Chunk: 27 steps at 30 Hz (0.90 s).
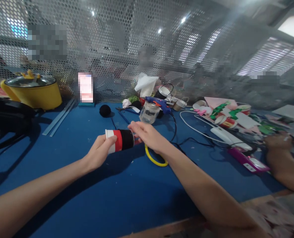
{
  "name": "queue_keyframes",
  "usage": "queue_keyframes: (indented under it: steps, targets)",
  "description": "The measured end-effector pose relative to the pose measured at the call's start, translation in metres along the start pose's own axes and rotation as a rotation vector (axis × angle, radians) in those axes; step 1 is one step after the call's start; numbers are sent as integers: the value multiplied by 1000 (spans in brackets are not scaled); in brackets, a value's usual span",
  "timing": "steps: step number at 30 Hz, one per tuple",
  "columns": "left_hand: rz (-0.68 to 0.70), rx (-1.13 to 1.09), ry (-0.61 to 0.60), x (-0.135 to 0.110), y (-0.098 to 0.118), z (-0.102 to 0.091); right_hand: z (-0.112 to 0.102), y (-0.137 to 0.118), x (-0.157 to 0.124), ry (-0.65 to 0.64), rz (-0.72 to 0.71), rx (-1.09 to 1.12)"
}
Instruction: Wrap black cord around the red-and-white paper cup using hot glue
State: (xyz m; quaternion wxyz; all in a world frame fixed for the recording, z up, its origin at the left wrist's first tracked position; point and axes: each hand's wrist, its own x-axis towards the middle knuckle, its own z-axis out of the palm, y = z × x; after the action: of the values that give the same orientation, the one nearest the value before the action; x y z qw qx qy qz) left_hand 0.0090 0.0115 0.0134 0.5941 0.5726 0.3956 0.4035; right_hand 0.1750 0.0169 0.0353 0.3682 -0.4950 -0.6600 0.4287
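My left hand [101, 150] is closed around a paper cup [110, 133], which lies on its side above the blue table. White shows at the rim end, then a red band, then a black band that looks like wound yarn. At the cup's base end is my right hand [148, 134], its fingers stretched out and apart, close to or touching the base. Whether a strand runs through those fingers is hidden. Behind the cup sits a ball of black yarn [105, 111], with a black strand leading from it toward the cup.
A glass jar [149, 114] supports a blue glue gun [159, 104]. Beside my right wrist lies a yellow ring [154, 161]. Cables lead to a purple power strip [247, 160], near another person's arm [283, 158]. A yellow pot [34, 92] and a lit phone [85, 87] stand left.
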Motion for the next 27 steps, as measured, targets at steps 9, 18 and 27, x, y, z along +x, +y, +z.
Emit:
queue_keyframes:
  steps: [9, 18, 27]
  targets:
    - [4, -1, -23, 2, 10, -2, 0, -2, -13, -58, -164, -101]
    - [-147, -93, 25, 1, 8, 6, 8, 5, -23, -36, -456, -367]
    - [-75, 234, -69, -1, 0, 4, 17, 2, -24, -96, -408, -170]
